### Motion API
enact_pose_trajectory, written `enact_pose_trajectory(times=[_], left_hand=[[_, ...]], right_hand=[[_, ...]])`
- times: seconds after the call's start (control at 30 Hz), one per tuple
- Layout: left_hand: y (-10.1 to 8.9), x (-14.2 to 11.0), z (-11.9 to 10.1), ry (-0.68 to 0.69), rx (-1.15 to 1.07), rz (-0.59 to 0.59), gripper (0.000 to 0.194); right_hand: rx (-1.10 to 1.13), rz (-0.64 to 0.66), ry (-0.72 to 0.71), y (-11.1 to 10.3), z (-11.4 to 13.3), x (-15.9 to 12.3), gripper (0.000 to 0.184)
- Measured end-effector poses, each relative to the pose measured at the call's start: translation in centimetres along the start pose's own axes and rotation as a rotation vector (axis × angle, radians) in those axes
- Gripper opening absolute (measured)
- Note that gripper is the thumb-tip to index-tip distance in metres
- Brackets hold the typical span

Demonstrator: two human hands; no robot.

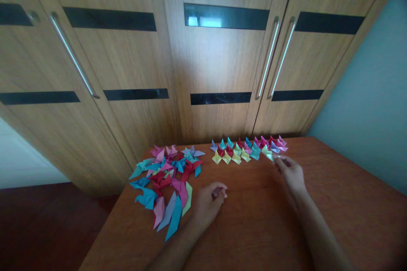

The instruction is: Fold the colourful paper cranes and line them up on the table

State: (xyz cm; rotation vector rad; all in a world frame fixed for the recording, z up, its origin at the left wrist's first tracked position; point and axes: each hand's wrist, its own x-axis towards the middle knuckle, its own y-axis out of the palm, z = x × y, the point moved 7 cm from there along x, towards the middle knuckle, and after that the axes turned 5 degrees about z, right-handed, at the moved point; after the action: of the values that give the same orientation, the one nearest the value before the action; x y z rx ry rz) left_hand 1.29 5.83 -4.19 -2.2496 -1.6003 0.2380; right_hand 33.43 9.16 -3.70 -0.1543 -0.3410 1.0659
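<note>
My right hand (290, 173) pinches a pale green origami crane (267, 152) at the right end of the front row. My left hand (208, 203) hovers over or rests on the table with its fingers curled together, and no paper shows in it. Several small origami cranes stand in rows at the back, among them a yellow crane (236, 156) and a teal crane (255, 151). To the left of my left hand lies a loose pile of folded paper cranes (160, 180) in pink, red, blue and green. A long blue folded piece (174, 220) lies nearest my left forearm.
The brown wooden table (254, 228) backs onto a wood-fronted wardrobe (219, 63) with long metal handles (267, 59). A bluish wall (365, 106) stands at the right. Beyond the table's left edge is dark reddish floor (47, 224).
</note>
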Motion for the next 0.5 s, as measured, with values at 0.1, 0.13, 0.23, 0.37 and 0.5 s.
enact_pose_trajectory(times=[0.1,0.13,0.23,0.37,0.5], left_hand=[[0.0,0.1,0.3,0.021,-0.064,-0.003,0.018],[0.0,0.1,0.4,0.028,-0.078,0.001,0.018],[0.1,0.2,0.7,0.03,-0.082,0.042,0.02],[0.2,0.2,0.8,0.021,-0.072,0.071,0.027],[0.2,0.2,0.6,0.022,-0.069,0.081,0.027]], right_hand=[[-0.219,-0.082,0.111,-1.4,-2.8,0.8,0.041],[-0.293,-0.068,0.137,-1.4,-3.4,1.1,0.039],[-0.478,-0.007,0.168,-0.8,-3.9,1.5,0.035],[-0.73,0.017,0.21,0.2,-3.1,1.7,0.038],[-0.865,0.057,0.267,1.0,-2.6,1.9,0.045]])
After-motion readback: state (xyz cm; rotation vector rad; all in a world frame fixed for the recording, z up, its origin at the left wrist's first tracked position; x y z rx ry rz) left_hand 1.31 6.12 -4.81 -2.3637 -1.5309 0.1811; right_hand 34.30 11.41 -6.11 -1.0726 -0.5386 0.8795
